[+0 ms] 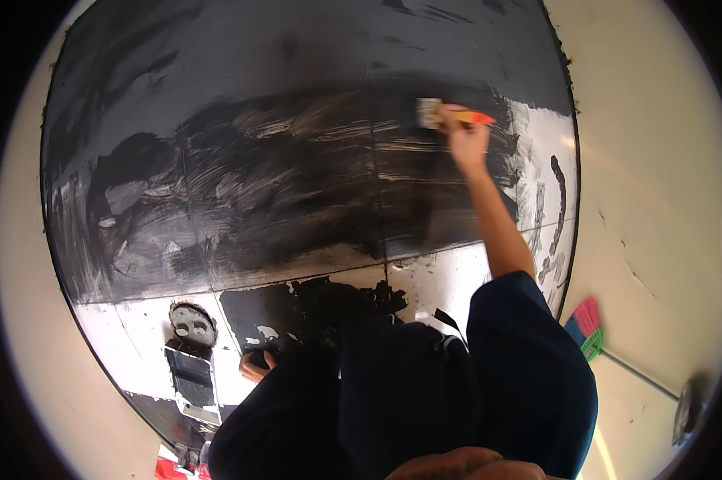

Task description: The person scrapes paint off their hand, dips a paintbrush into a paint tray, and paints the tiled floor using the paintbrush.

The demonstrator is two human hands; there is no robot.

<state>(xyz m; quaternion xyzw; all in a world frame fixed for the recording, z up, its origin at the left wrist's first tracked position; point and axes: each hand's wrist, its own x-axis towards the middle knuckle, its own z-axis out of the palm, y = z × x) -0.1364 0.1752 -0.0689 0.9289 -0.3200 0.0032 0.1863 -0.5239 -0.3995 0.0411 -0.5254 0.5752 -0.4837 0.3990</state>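
My right hand (462,138) reaches far forward and grips the orange and yellow handle of a flat paintbrush (429,114). Its pale bristles point left, against a tiled surface (281,176) streaked with black paint; hand and brush are slightly blurred. Beside my dark-clothed leg, at the lower left, my left hand (256,366) is curled, partly hidden by the leg. A dark patch lies at its fingers, and what they hold, if anything, I cannot make out. Black paint (313,308) with a ragged edge covers part of the white tiles nearby.
Left of my left hand are a white-rimmed tray (191,382) with black inside and a round grey piece with holes (193,324). A pink and green broom (588,330) lies at the right on the beige area. Something red (170,469) shows at the lower left.
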